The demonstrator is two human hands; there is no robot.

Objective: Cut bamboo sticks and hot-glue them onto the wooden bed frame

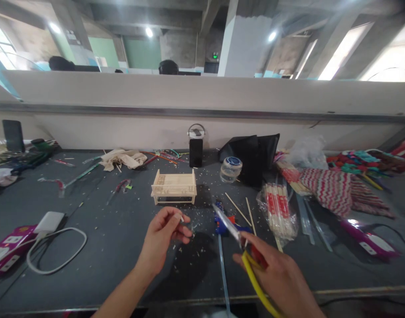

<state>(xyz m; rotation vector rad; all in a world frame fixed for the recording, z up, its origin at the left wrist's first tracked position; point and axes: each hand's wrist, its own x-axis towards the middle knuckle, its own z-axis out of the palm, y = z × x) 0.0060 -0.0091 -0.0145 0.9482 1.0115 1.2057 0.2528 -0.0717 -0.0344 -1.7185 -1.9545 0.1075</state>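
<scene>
My left hand (166, 234) is over the middle of the dark table, thumb and index finger pinched on a small pale piece (181, 218), too small to make out well. To its right, my right hand (272, 269) holds scissors (227, 223) with yellow and red handles, blades pointing up and left. Behind my left hand stands a small rack of light wooden sticks (175, 187). A blue and orange glue gun (221, 218) lies partly behind the blades, a clear glue stick (223, 269) running toward the front edge.
Loose sticks (238, 209) and a bag of wooden sticks (278, 212) lie right. Behind are a jar (231, 169), a phone (196, 153) and black material (252, 154). Power strips (12, 249) (368, 240) sit at both sides; a white cable (85, 247) loops left.
</scene>
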